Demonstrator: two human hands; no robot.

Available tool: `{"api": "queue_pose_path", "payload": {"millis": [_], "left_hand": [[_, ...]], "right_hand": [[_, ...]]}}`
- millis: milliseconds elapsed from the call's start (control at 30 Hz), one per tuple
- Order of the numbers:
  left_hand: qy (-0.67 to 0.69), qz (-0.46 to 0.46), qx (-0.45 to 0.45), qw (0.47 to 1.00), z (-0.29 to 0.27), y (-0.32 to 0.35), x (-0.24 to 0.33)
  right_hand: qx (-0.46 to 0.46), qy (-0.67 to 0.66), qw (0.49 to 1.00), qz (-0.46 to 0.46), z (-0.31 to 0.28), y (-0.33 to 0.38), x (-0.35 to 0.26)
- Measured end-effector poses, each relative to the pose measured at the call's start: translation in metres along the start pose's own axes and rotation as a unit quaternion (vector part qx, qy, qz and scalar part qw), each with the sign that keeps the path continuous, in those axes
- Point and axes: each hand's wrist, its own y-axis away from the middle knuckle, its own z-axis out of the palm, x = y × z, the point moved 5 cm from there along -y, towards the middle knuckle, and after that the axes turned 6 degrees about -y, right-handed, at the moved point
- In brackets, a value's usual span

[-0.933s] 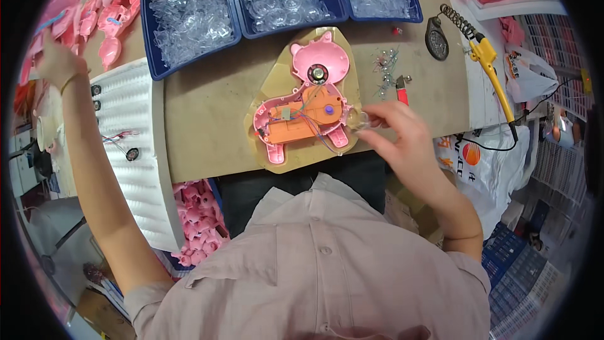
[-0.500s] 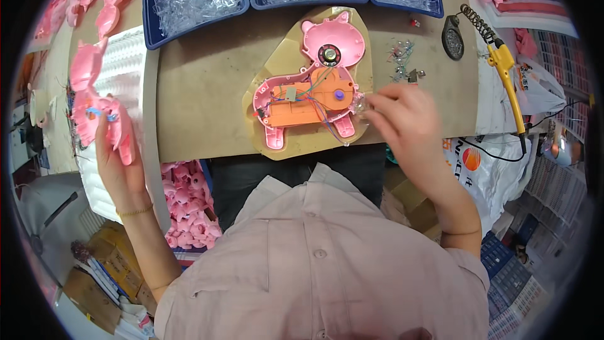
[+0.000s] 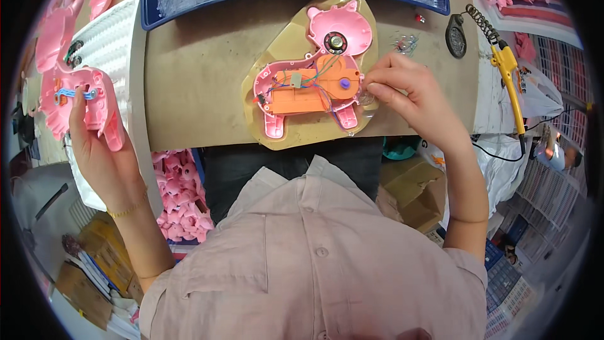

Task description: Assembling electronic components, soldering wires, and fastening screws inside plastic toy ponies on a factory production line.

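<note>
My left hand (image 3: 110, 167) grips a pink cat-shaped toy shell half (image 3: 104, 110) at the left, its hollow side up, thumb near a blue part (image 3: 85, 94) inside. In front of me, a matching pink shell half (image 3: 346, 25) lies open on a tan shaped board (image 3: 267, 143). It holds an orange housing (image 3: 296, 101), thin coloured wires and a round speaker (image 3: 335, 42). At its right edge, my right hand (image 3: 421, 97) is closed in a pinch. A small clear plastic piece (image 3: 367, 97) shows by the fingertips, partly hidden by them.
Blue bins (image 3: 151, 22) of clear plastic parts line the back. To the right are a wired component pile (image 3: 404, 45), a black oval holder (image 3: 456, 36) and a yellow soldering iron (image 3: 509, 79). White foam trays (image 3: 119, 31) stand left; pink parts (image 3: 179, 195) lie below the table edge.
My left hand has tilted the held shell half, moving it left so its inside shows more. My right hand stays pinched at the toy's right edge. The whole view has shifted slightly.
</note>
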Motion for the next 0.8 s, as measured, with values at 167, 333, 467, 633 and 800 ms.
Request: {"api": "queue_pose_path", "payload": {"millis": [167,333,467,633,800], "left_hand": [[0.081,-0.094,-0.090,0.988,0.039,0.038,-0.001],[-0.053,-0.111,-0.162,0.979,0.064,0.067,-0.020],[-0.102,-0.151,-0.245,0.952,0.087,0.079,-0.023],[-0.092,-0.173,-0.262,0.945,0.096,0.078,-0.029],[-0.081,-0.153,-0.264,0.949,0.100,0.081,-0.034]], "right_hand": [[-0.043,0.157,0.985,-0.053,0.001,-0.008,-0.025],[-0.043,0.170,0.977,-0.123,-0.003,-0.003,-0.037],[0.081,0.142,0.976,-0.144,-0.009,0.014,-0.051],[-0.049,0.303,0.865,-0.396,0.036,0.014,-0.063],[-0.094,0.050,0.955,-0.276,0.034,-0.008,-0.062]]}}
